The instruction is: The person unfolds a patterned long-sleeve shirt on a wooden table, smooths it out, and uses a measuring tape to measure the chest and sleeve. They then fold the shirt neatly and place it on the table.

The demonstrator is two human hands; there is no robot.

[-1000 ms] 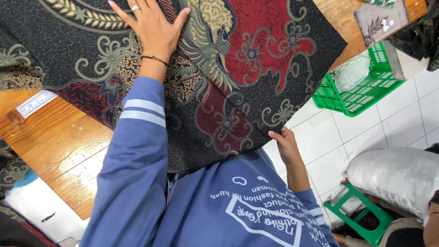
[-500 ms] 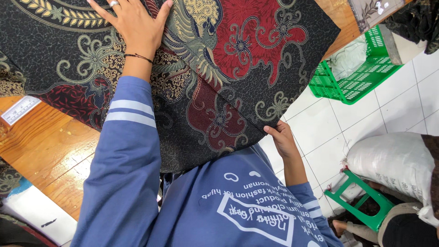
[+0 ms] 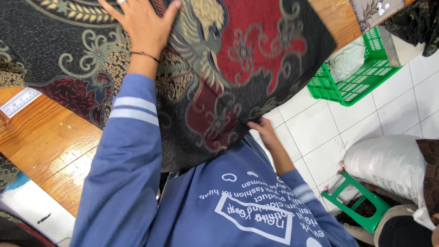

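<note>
The patterned cloth (image 3: 238, 59), dark ground with red panels and gold-grey bird and scroll motifs, covers most of the wooden table (image 3: 41, 142) and hangs over its near edge toward my chest. My blue sleeve with white stripes runs up the middle of the view.

My left hand (image 3: 141, 23) lies flat on top of the cloth, palm down, fingers spread wide, gripping nothing; a thin dark band sits at the wrist. My right hand (image 3: 265, 132) is at the cloth's hanging lower edge, off the table, fingers curled against the hem. It seems to pinch the edge, though the fingertips are hidden behind the fabric, so I cannot tell how tight the grasp is.

To the right, on the white tiled floor: a green plastic basket (image 3: 361, 77), a white sack (image 3: 388, 160), a green stool (image 3: 356, 201). A pale ruler (image 3: 18, 101) lies on the table at left, just beside the cloth's edge.
</note>
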